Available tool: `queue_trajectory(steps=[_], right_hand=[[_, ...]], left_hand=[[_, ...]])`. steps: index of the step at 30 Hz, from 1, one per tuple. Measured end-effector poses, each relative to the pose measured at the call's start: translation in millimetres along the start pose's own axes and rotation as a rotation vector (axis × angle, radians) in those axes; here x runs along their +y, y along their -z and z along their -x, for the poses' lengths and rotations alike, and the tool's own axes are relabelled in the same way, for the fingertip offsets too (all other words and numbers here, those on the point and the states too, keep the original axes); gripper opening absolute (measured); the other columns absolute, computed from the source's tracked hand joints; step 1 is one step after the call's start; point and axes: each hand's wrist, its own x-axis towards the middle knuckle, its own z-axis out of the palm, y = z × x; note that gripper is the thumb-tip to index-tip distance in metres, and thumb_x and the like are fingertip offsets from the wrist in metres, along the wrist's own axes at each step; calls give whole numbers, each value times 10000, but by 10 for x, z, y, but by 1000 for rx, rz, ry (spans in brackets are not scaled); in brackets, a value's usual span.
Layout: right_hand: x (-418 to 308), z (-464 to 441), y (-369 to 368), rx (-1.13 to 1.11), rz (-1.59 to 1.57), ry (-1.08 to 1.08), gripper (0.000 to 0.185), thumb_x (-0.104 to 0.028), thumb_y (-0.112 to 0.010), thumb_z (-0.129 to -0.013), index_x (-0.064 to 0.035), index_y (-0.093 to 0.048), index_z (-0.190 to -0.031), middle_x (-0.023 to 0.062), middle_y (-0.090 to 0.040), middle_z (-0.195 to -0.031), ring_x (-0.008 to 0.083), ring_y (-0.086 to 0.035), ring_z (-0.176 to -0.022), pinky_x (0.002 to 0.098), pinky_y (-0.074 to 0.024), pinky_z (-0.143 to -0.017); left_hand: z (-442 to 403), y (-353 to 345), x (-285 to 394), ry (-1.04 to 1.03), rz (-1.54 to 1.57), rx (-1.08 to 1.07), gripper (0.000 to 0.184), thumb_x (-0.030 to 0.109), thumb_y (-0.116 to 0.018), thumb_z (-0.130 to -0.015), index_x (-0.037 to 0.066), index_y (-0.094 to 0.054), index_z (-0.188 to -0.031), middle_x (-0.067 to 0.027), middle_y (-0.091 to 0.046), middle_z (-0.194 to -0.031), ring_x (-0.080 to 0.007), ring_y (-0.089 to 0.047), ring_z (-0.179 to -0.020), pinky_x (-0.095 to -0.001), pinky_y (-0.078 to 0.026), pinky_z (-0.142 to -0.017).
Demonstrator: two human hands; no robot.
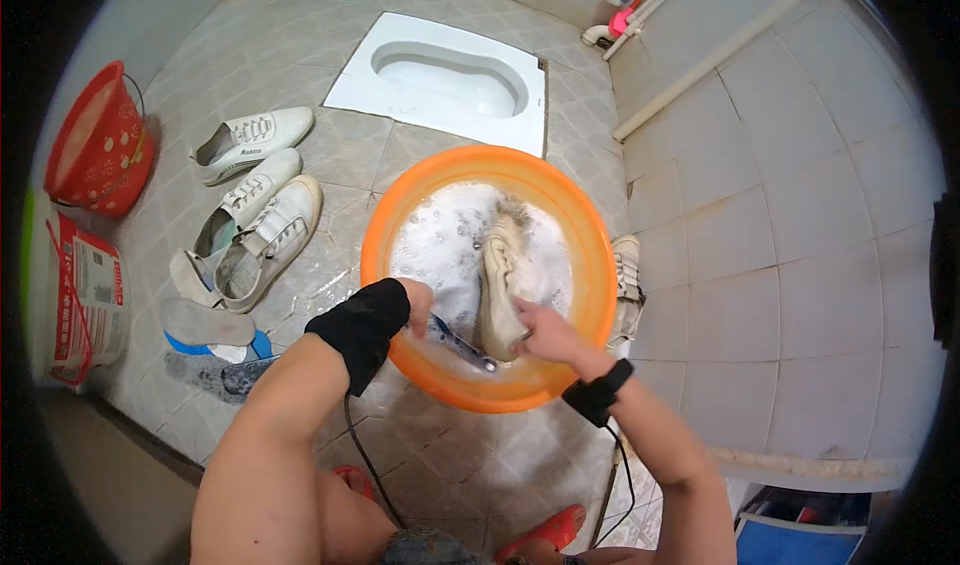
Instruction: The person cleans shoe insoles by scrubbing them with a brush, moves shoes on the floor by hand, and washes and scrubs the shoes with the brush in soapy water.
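Note:
An orange basin (385,200) of foamy water stands on the floor before me. A wet off-white shoe (497,295) lies in it, its laced side turned partly up. My right hand (548,331) grips the near end of this shoe, fingers wrapped round its edge. Over the basin's left rim, my left hand (416,305) is closed on a slim dark blue brush (463,346), which slants down toward the shoe's near end. The brush's underside is partly lost in the suds. Both wrists wear black bands.
Several white shoes (265,135) stand left of the basin, with insoles (208,323) nearer me. A red bucket (100,145) and a white bucket (95,295) line the left wall. More shoes (626,285) sit between basin and right wall. A squat toilet (355,90) lies behind.

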Motion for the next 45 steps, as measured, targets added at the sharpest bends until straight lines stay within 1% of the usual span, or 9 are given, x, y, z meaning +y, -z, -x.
queue_trajectory(steps=[4,6,19,25,27,30,39,41,45], right_hand=[[-283,257,850,-141,-586,-288,383,-22,-681,-703,-18,-601,-1078,65,-617,-1076,128,-561,-982,254,-434,-848],[-393,405,1162,-7,-793,-280,348,6,-657,-732,-29,-604,-1074,-7,-630,-966,66,-531,-825,232,-434,-773],[-214,985,2437,344,-190,-345,234,6,-638,-726,-13,-598,-956,-25,-564,-701,55,-509,-691,250,-441,-673],[458,500,2195,588,207,-318,278,-121,-650,-703,-53,-594,-968,173,-609,-785,330,-588,-720,388,-468,-650],[850,292,1869,674,332,-347,255,-141,-635,-706,-67,-615,-949,190,-605,-793,355,-583,-750,405,-475,-671],[1313,230,1393,549,387,-491,209,-188,-605,-730,-80,-643,-904,179,-614,-803,353,-590,-766,426,-474,-682],[379,1669,311,83,263,-358,210,-214,-545,-765,-108,-642,-918,150,-630,-779,337,-598,-722,426,-485,-657],[233,2207,29,-225,215,-513,187,-208,-532,-752,-63,-631,-815,189,-609,-754,351,-598,-743,439,-482,-666],[344,3242,-360,-254,247,-808,233,-288,-555,-755,-79,-630,-825,163,-621,-791,324,-603,-766,428,-483,-681]], left_hand=[[-65,-61,-44,-4,-31,20,422,330,-766,-550,-5,-665,-787,-128,-648,-715,-246,-618,-654,-360,-478,-608],[-91,-87,-92,-22,-49,26,423,327,-764,-550,-2,-664,-796,-130,-648,-717,-246,-619,-657,-363,-478,-611],[-104,-71,-130,-54,-37,51,476,319,-795,-532,-54,-649,-789,-171,-646,-745,-269,-626,-667,-358,-482,-622],[-246,-164,-296,-47,-6,28,460,323,-788,-525,-33,-645,-779,-139,-630,-683,-237,-598,-611,-350,-465,-584],[-286,-182,-332,15,72,-38,453,286,-774,-561,37,-643,-916,-132,-651,-787,-232,-604,-731,-335,-464,-690],[-243,-180,-336,-107,53,50,457,310,-787,-527,-34,-639,-790,-120,-620,-654,-219,-582,-580,-338,-454,-555],[-248,-83,-264,-1,-70,-72,450,285,-781,-555,36,-651,-907,-119,-653,-782,-222,-602,-716,-343,-472,-670],[-146,-51,-185,-49,-74,-8,435,266,-786,-551,29,-650,-889,-106,-653,-754,-204,-598,-677,-335,-474,-632],[-1,32,-75,-13,46,-25,413,222,-779,-546,21,-645,-881,-97,-649,-734,-189,-593,-649,-315,-474,-606]])
